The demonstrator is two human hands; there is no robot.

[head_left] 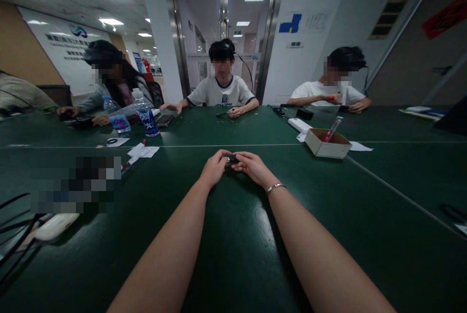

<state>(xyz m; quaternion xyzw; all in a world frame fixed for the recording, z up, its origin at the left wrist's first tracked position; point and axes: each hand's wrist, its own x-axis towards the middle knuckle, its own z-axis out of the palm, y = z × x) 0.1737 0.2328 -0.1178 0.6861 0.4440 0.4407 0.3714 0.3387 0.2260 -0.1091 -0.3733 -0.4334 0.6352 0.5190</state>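
Out over the green table [233,235], my left hand [213,171] and my right hand [254,167] meet with their fingertips close together. Between them is a small black object [232,159] with a shiny, metal-looking end toward the left. Its kind is too small to make out. My left thumb and fingers pinch the shiny end, while my right fingers close around the black part. The fingers hide much of it.
A cardboard box [327,147] with a red-and-clear tube stands to the right. Two bottles [147,117] and paper slips [143,151] are on the left, near a white device [58,225] with black cables. Several people sit across the table.
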